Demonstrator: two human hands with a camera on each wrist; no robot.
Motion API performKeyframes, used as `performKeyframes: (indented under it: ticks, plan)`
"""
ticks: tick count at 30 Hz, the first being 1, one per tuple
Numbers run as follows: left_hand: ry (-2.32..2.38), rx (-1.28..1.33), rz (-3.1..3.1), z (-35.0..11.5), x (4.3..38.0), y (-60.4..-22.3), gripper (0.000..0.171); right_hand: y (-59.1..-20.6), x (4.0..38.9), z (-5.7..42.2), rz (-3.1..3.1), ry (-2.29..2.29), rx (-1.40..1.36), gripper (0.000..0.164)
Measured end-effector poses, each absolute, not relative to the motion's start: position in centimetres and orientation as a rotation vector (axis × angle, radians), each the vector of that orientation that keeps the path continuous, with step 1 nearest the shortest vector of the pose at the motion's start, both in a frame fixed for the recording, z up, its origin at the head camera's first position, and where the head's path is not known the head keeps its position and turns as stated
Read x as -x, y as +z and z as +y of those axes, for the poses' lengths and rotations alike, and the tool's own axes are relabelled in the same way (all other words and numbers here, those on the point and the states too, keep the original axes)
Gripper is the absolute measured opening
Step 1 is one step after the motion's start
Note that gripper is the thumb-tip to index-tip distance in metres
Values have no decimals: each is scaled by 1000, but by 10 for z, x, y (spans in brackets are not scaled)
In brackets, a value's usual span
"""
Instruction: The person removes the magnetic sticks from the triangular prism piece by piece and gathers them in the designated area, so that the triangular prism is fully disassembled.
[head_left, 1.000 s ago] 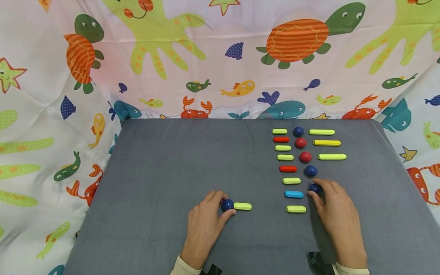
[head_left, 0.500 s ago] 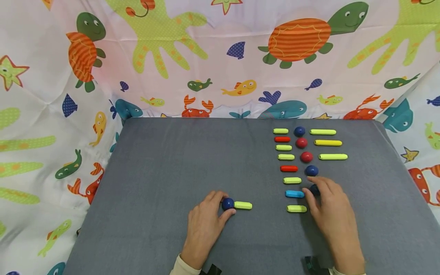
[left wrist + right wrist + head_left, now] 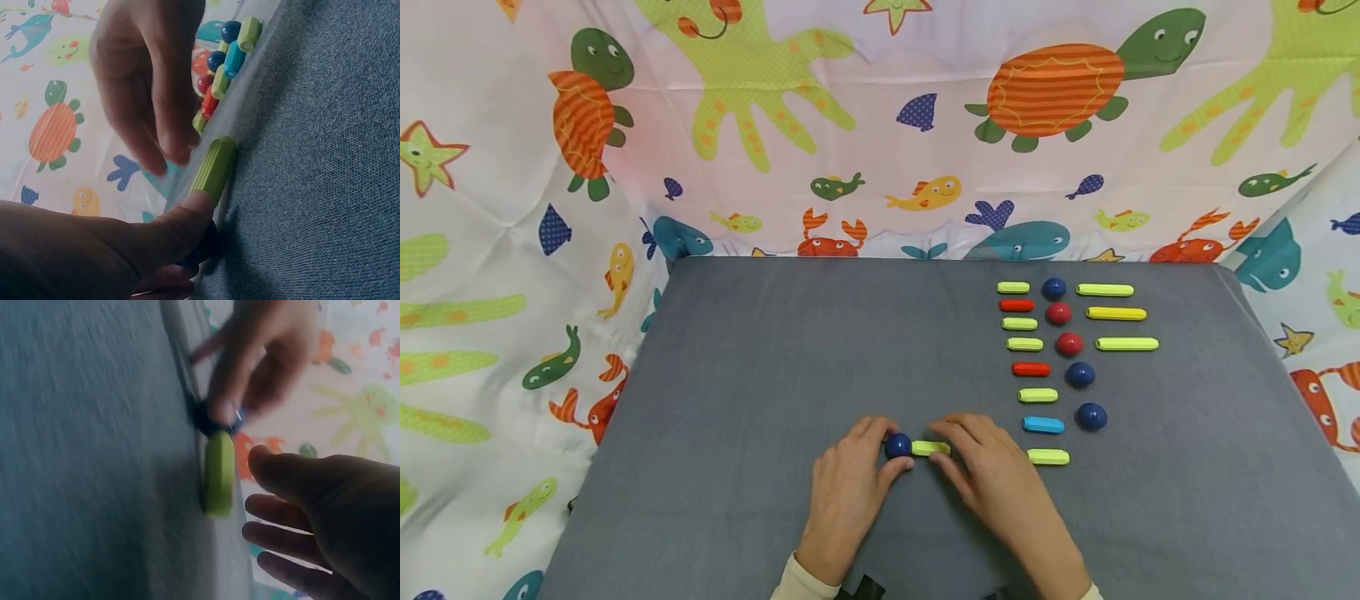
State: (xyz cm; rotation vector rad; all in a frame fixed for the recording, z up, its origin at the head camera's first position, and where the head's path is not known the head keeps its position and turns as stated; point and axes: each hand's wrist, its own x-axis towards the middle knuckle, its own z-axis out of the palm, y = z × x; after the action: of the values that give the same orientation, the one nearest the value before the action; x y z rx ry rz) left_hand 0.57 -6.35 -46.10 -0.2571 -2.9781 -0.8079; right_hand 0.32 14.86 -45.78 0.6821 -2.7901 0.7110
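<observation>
My left hand [image 3: 853, 496] pinches a dark blue ball [image 3: 898, 445] between thumb and fingers on the grey cloth. A short yellow-green rod [image 3: 929, 448] lies end-on against the ball, pointing right. My right hand [image 3: 1000, 492] hovers around the rod's right end, thumb and fingers apart. In the right wrist view a gap shows between my right fingertips and the green rod [image 3: 219, 478]. From the left wrist the ball is mostly hidden behind my left thumb, while the ridged green rod [image 3: 215, 167] stays visible.
On the right lies a column of short rods, including a blue rod [image 3: 1042, 425] and a green rod [image 3: 1048, 457]. Beside it are red and blue balls, the nearest a blue ball [image 3: 1091, 417], then longer rods [image 3: 1127, 343]. A patterned curtain [image 3: 880, 125] hangs behind the table.
My right hand has left the blue ball at the right, which stays on the cloth, and has moved left to the green rod. My left hand keeps its pinch on the other ball.
</observation>
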Motion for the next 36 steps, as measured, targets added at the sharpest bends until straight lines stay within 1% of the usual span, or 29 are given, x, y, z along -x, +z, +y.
performKeyframes:
  ticks: [8,27,36]
  plan:
    - [-799,256,-2996,-63,-5,-460,40,-464,-4,133,-2825,667,-727,29]
    - [-781,280,-3001,-61,-4,-458,39,-469,-5,124,-2869,625,-602,22]
    - [-766,267,-2996,-61,-5,-458,36,-470,-5,123,-2839,621,-609,19]
